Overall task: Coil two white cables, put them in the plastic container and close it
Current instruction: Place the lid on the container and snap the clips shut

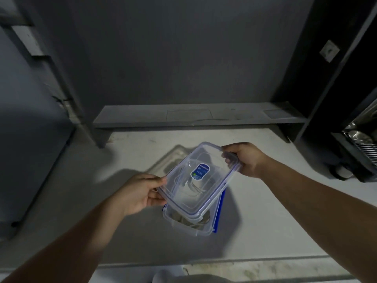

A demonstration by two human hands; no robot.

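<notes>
A clear plastic lid [212, 160] with a blue seal and a blue label hangs tilted above the table. My left hand [140, 193] grips its near left edge, my right hand [244, 159] its far right corner. Below the lid stands the clear plastic container [189, 226], its near end showing under the lid. White coiled cables [193, 188] show through the lid inside the container. A blue latch [219, 213] runs along the container's right side.
The pale table [265, 211] ends near me at a front edge. A low grey shelf [193, 116] crosses the back. A dark cabinet [30, 139] stands at the left. A black unit with a wire rack [365, 152] sits at the right.
</notes>
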